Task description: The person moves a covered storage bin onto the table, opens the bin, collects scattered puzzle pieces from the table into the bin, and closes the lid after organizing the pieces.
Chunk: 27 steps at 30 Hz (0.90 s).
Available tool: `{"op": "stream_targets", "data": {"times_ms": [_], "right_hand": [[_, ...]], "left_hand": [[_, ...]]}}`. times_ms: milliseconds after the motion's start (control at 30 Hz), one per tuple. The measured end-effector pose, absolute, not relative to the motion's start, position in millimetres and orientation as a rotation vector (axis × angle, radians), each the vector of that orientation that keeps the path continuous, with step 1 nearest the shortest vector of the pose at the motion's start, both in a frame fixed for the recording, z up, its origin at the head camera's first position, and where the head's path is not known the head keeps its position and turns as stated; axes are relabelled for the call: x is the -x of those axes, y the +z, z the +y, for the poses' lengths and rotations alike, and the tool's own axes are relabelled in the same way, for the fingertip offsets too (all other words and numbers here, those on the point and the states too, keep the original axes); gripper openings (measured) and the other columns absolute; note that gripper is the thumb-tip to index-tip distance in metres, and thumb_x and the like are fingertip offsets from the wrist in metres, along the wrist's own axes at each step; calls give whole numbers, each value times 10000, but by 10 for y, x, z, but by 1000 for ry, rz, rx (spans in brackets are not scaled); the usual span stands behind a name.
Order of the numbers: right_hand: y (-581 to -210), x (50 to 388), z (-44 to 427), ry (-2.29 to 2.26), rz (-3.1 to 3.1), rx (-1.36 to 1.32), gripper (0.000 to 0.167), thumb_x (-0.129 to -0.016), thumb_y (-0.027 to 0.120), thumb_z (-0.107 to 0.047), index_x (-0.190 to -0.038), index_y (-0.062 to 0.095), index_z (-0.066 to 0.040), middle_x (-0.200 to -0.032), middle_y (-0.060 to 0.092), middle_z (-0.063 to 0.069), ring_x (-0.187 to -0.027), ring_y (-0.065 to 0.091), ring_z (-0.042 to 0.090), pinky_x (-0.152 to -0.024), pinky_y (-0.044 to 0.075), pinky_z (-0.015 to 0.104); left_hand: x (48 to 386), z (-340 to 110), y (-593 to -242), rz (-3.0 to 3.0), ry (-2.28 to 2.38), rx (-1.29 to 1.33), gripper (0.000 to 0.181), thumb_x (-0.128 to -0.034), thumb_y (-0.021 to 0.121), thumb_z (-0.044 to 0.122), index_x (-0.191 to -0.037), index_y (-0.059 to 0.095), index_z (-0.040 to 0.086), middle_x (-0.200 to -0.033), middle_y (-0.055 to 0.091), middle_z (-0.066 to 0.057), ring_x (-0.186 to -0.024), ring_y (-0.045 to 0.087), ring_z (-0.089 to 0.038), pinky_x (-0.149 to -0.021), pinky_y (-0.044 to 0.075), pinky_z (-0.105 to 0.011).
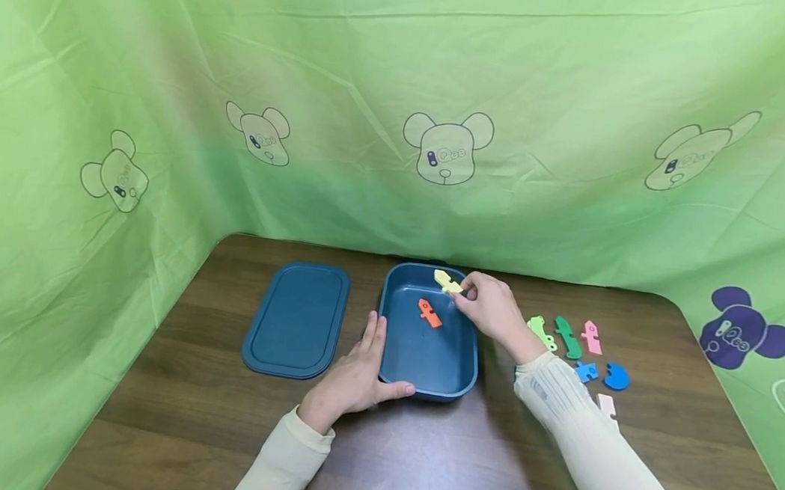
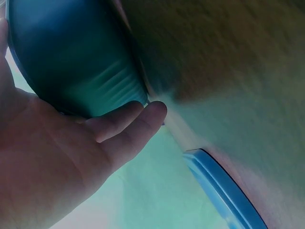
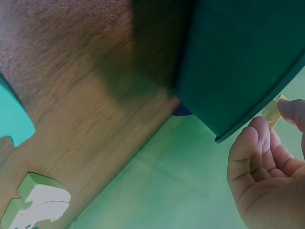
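A dark blue rectangular box [image 1: 429, 360] stands on the table without its lid, and an orange arrow-shaped piece [image 1: 429, 313] lies inside. Over the box's far right part, my right hand [image 1: 493, 307] pinches a yellow arrow-shaped piece [image 1: 447, 282] between thumb and fingers. The right wrist view shows that yellow piece [image 3: 272, 114] at the fingertips, partly hidden by them, beside the box wall [image 3: 238, 62]. My left hand [image 1: 352, 374] rests against the box's near left side, fingers straight along the wall and thumb at the front rim. In the left wrist view its fingers [image 2: 128, 126] touch the outer wall.
The flat blue lid [image 1: 296, 319] lies left of the box. Right of it are several loose pieces: light green [image 1: 541, 333], dark green [image 1: 567, 338], pink [image 1: 591, 337], two blue [image 1: 617, 376] and pale pink [image 1: 607, 408]. A green curtain [image 1: 368, 198] hangs behind the wooden table [image 1: 173, 404].
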State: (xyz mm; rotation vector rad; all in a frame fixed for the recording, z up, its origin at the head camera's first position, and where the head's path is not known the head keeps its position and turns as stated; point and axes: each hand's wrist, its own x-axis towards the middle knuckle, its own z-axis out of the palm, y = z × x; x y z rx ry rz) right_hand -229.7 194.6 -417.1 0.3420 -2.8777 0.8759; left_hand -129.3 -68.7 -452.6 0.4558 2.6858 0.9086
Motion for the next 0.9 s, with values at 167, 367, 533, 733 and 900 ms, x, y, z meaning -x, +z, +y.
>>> {"op": "stream_targets", "data": {"times_ms": [167, 367, 533, 733, 900], "right_hand": [[-4170, 2279, 1936, 874, -2892, -331, 178, -930, 725, -229, -955, 647, -70, -837, 581, 74, -754, 534, 242, -628, 447, 357], [-4183, 2263, 1923, 885, -2895, -312, 178, -926, 726, -230, -954, 645, -74, -836, 579, 75, -751, 536, 243, -617, 453, 353], [-4183, 2255, 1902, 881, -2895, -325, 186, -923, 729, -240, -956, 647, -76, -825, 583, 67, -739, 535, 238, -615, 449, 354], [-4172, 2252, 1876, 858, -2892, -348, 194, -919, 734, -254, -954, 652, -81, -821, 587, 60, -730, 531, 232, -619, 439, 355], [-4176, 2247, 1870, 851, -2912, -327, 213, -923, 733, -264, -969, 653, -73, -820, 581, 58, -723, 525, 231, -609, 435, 349]], "left_hand": [[1293, -687, -4517, 2681, 911, -453, 1208, -840, 694, 681, -1633, -29, 126, -1685, -117, -52, -1431, 307, -457, -1074, 343, -612], [1294, -690, -4513, 2682, 914, -454, 1209, -839, 694, 682, -1632, -26, 122, -1687, -111, -60, -1429, 310, -458, -1073, 345, -613], [1294, -698, -4514, 2682, 910, -455, 1212, -838, 688, 690, -1632, -35, 129, -1686, -118, -55, -1431, 308, -456, -1074, 344, -611], [1297, -698, -4516, 2683, 906, -461, 1217, -835, 678, 706, -1631, -46, 137, -1682, -132, -45, -1440, 298, -442, -1079, 342, -605], [1293, -696, -4518, 2677, 907, -462, 1221, -832, 675, 712, -1630, -48, 136, -1679, -138, -39, -1442, 295, -440, -1083, 336, -605]]}}
